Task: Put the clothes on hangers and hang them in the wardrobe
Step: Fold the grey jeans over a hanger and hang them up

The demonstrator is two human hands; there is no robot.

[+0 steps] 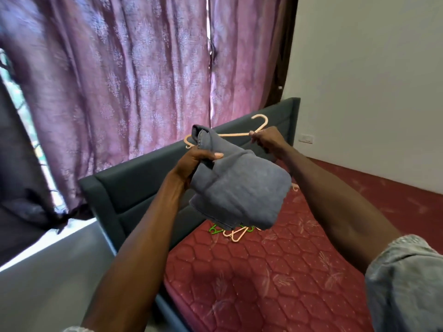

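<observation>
Draping a folded grey garment over a peach plastic hanger, held up above the bed.

The left hand [201, 159] has its grip clamped on the folded grey denim-like garment [239, 192], which hangs over the pale peach plastic hanger [236, 134]; the right hand [266, 140] pinches that hanger near its hook. To do this well, I judge the cloth should be centred and the hanger kept level. Below, spare green and peach hangers [230, 232] lie on the red quilted mattress [275, 271]. No wardrobe is in view.
</observation>
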